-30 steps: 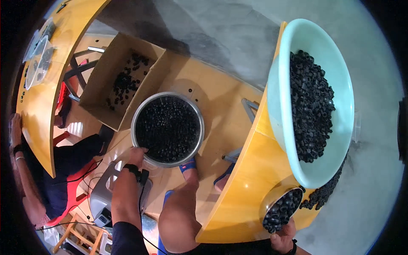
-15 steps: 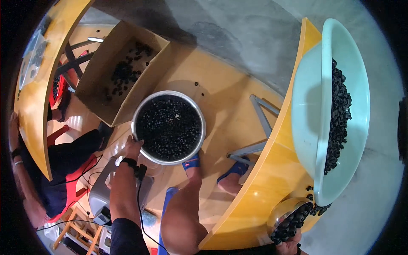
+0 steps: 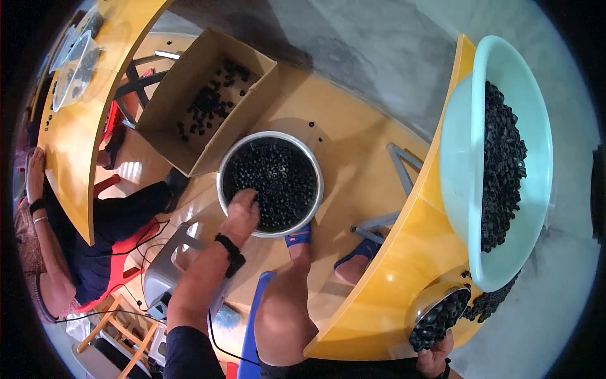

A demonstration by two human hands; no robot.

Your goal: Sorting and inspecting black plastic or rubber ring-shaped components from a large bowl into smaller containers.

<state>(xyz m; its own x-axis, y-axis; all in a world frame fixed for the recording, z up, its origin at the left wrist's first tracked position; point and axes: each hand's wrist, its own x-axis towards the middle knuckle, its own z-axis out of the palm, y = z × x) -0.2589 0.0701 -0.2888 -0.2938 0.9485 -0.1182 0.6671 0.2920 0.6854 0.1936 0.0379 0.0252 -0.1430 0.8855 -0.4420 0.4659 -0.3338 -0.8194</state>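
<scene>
My left hand (image 3: pixel 242 218) reaches over the near left rim of a round metal pot (image 3: pixel 319 170), its fingers at the small black ring-like parts (image 3: pixel 271 180) that fill it. Motion and the dark parts blur the fingertips, so I cannot tell whether they grip any. At the lower right, my right hand (image 3: pixel 437 359) holds a small metal bowl (image 3: pixel 424 304) by its near edge. That bowl is tilted and full of black pieces (image 3: pixel 439 319). Just beyond it, on the yellow table (image 3: pixel 385 297), lies a heap of loose black parts (image 3: pixel 489 306).
A large pale-green basin (image 3: pixel 457 170) with black parts stands on the right table. An open cardboard box (image 3: pixel 262 95) with scattered parts is beside the pot. At left, another person's arm (image 3: pixel 53 252) rests by a second table (image 3: pixel 76 158). A cable (image 3: pixel 218 344) hangs near my left forearm.
My left hand has moved from the pot's outer rim to over the parts inside. My right hand still holds the bowl. The whole view has shifted slightly.
</scene>
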